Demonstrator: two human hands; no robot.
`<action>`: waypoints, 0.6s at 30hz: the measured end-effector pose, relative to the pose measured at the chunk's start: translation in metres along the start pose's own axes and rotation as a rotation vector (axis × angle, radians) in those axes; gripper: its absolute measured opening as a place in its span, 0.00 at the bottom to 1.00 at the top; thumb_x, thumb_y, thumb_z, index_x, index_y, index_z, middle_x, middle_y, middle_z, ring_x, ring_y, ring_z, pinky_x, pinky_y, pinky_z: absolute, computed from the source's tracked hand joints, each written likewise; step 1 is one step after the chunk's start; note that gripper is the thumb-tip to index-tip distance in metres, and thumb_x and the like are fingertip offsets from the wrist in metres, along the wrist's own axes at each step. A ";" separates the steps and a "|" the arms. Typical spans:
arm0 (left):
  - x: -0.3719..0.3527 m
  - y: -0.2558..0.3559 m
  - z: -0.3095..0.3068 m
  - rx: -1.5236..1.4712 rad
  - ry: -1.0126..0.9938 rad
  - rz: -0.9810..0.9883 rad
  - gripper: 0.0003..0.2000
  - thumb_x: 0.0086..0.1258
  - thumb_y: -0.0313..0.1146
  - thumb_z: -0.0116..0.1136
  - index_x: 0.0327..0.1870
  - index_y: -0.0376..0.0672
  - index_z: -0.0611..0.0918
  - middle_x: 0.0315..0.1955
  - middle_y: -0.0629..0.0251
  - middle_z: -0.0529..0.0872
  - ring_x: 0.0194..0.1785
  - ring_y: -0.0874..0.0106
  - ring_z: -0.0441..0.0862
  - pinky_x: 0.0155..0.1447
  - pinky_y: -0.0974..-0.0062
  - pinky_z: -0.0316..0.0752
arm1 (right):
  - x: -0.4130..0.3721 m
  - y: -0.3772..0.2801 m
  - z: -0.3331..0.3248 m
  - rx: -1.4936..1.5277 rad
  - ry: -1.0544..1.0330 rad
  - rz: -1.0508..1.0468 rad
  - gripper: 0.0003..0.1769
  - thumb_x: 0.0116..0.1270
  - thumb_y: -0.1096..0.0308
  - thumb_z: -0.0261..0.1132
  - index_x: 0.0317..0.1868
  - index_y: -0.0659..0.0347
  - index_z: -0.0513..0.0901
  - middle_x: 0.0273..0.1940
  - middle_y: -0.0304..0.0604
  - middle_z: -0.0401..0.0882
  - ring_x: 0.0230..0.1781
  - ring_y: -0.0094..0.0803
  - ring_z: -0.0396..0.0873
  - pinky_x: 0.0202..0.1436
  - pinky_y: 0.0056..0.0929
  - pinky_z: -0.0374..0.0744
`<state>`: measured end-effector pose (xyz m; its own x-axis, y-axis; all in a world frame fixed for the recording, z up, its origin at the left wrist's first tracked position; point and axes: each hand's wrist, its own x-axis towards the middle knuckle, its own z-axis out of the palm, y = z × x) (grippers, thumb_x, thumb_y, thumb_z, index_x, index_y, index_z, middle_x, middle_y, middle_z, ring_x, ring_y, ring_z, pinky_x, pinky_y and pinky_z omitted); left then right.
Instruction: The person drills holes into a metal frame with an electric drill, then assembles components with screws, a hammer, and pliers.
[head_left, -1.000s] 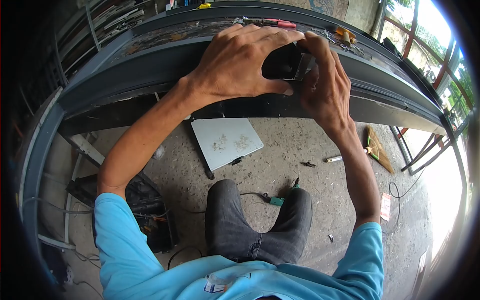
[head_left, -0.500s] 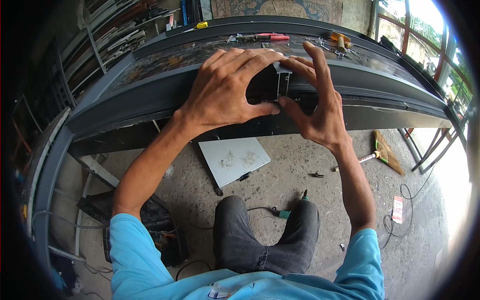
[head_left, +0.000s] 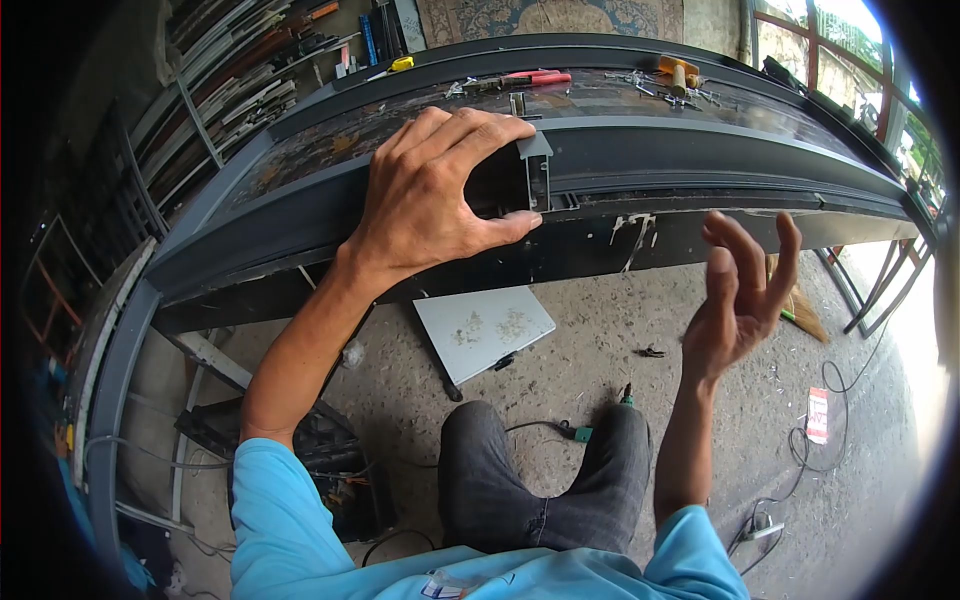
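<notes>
A short grey metal profile piece [head_left: 536, 172] stands across the dark frame rail [head_left: 700, 160] at the near edge of the workbench. My left hand [head_left: 430, 190] grips this piece from the left, with fingertips on its top and the thumb at its lower end. To the right, my right hand [head_left: 740, 300] hangs in the air in front of the rail, its fingers apart and slightly curled, holding nothing. Just behind the profile piece, a small metal bracket [head_left: 517, 104] is on the bench surface.
Red-handled pliers [head_left: 540, 78], an orange-handled tool [head_left: 680, 75] and scattered screws [head_left: 640, 84] lie on the bench. A yellow tool [head_left: 401, 64] rests at the back left. Below are a white panel [head_left: 485, 330], a green-tipped tool [head_left: 583, 434], a broom [head_left: 803, 312] and cables.
My right hand has let go of the profile piece area and moved right and down, away from the rail. My left hand stays on the piece, and the view has shifted slightly.
</notes>
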<state>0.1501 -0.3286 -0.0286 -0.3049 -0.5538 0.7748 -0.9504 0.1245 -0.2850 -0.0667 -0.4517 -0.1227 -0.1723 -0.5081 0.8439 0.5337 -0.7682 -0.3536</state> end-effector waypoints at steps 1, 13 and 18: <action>0.001 0.001 0.000 0.006 0.001 -0.015 0.32 0.45 0.46 0.75 0.56 0.52 0.80 0.48 0.67 0.83 0.48 0.66 0.81 0.54 0.65 0.77 | -0.011 0.004 -0.017 -0.007 0.150 0.144 0.29 0.67 0.70 0.63 0.66 0.65 0.64 0.40 0.50 0.84 0.42 0.32 0.83 0.50 0.31 0.79; 0.013 -0.038 0.014 -0.022 -0.090 0.211 0.36 0.44 0.53 0.77 0.54 0.43 0.80 0.51 0.55 0.79 0.54 0.60 0.78 0.60 0.61 0.75 | -0.503 0.154 -0.183 -0.641 0.859 1.889 0.15 0.58 0.67 0.70 0.41 0.67 0.78 0.33 0.46 0.80 0.31 0.39 0.79 0.40 0.40 0.78; 0.013 -0.024 0.018 -0.097 -0.062 0.169 0.37 0.45 0.53 0.76 0.55 0.40 0.79 0.49 0.55 0.79 0.53 0.60 0.78 0.60 0.60 0.74 | -0.510 0.210 -0.244 -0.804 1.257 1.719 0.33 0.46 0.62 0.81 0.49 0.71 0.78 0.49 0.51 0.79 0.47 0.43 0.77 0.50 0.40 0.75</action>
<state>0.1701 -0.3531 -0.0220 -0.4592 -0.5674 0.6835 -0.8883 0.2973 -0.3500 -0.0689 -0.4494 -0.7258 -0.5003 -0.3049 -0.8104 0.4231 0.7305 -0.5361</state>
